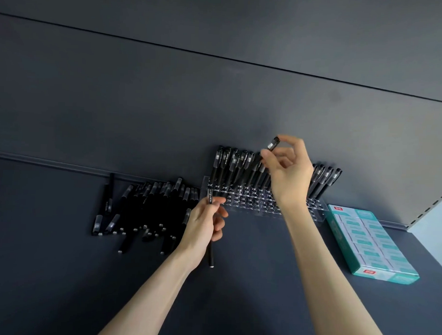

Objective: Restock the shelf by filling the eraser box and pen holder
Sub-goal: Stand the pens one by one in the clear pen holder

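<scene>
A clear acrylic pen holder [251, 202] with several rows of holes stands on the dark shelf against the back wall. Several black pens [233, 165] fill its back row. My right hand [287, 169] pinches the cap end of a black pen [273, 144] above the holder, with the barrel slanting down toward the holes. My left hand [205, 224] grips another black pen [209, 252] upright, just left of the holder's front corner. A pile of loose black pens [140, 209] lies to the left. The teal eraser box [370, 245] sits at the right, packed with erasers.
The dark shelf surface [61, 274] stretches toward me in front of the pile and holder. A dark back panel [167, 102] rises behind them. A grey perforated upright [431, 207] bounds the shelf at the right.
</scene>
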The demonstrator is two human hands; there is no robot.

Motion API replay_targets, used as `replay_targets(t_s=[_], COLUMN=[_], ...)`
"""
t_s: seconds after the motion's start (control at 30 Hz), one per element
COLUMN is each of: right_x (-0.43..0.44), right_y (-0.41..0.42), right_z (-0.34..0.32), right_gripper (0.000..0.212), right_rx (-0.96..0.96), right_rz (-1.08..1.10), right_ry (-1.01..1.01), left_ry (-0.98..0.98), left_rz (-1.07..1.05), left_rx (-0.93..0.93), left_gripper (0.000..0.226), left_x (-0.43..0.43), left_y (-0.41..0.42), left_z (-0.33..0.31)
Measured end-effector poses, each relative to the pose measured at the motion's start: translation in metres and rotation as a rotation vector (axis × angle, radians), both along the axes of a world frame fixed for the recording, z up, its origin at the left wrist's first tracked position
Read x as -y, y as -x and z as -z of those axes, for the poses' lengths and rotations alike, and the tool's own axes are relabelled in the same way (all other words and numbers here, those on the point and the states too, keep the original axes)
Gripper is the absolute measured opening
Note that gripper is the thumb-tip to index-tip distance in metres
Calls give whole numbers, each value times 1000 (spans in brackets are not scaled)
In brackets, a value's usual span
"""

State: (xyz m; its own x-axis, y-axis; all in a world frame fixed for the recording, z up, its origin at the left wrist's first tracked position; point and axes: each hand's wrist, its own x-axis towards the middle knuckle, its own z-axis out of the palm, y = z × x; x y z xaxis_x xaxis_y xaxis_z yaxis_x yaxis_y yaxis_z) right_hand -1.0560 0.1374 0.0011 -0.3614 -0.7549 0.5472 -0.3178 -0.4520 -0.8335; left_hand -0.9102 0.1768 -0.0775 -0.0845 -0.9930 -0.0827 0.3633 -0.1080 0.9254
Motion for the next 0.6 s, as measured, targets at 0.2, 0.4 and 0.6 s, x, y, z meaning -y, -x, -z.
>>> replay_targets(t_s=[0.2,0.4,0.6], right_x=[18,28,31], right_y=[-10,-13,-17], right_z=[7,17,31], right_gripper=[29,30,31], right_rx=[-203,-305,-406], right_rz=[79,92,105], right_ry=[53,52,7], left_ry=[47,42,51], left_rz=[11,13,25], left_rx=[90,-5,26], left_gripper=[21,20,18], left_x=[-2,-1,-1], left_y=[-4,-4,-4], left_z=[0,0,-2])
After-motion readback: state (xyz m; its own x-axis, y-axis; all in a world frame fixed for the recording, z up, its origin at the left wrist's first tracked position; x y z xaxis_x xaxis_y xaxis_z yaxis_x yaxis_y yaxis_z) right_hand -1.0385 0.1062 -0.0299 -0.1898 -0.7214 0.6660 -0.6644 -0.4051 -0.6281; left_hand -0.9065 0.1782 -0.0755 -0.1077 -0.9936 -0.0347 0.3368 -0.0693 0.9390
